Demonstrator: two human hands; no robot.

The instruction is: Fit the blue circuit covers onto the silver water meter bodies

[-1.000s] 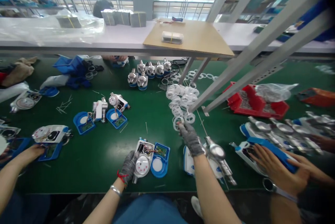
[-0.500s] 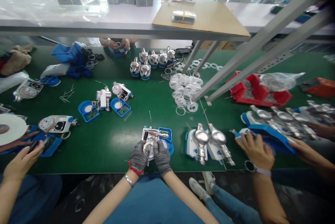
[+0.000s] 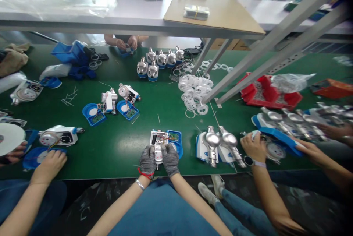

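Observation:
On the bench edge in front of me lies a white and silver meter-like device point(image 3: 158, 150), its housing open, with thin wires running from it. Beside it on the right is its blue cover point(image 3: 180, 149), holding a green circuit board point(image 3: 173, 136). My left hand point(image 3: 148, 159), in a grey glove, grips the round silver part of the device from the left. From the right, my gloved right hand point(image 3: 170, 158) closes on the same part and partly hides the blue cover. My fingertips are partly hidden behind the gloves' backs.
Two finished-looking devices point(image 3: 212, 144) stand right of me. Opened devices point(image 3: 110, 101) lie ahead left, white rings point(image 3: 195, 88) ahead right, beside a shelf post point(image 3: 234, 77). A red bin point(image 3: 256, 94) stands farther right. Co-workers' hands point(image 3: 49, 166) are busy at both sides and across the bench.
My hands stay on the device, with the fingers slightly shifted and the silver part showing more. The left co-worker's hand moved onto a blue cover; the right co-worker's watch hand moved left, holding a device.

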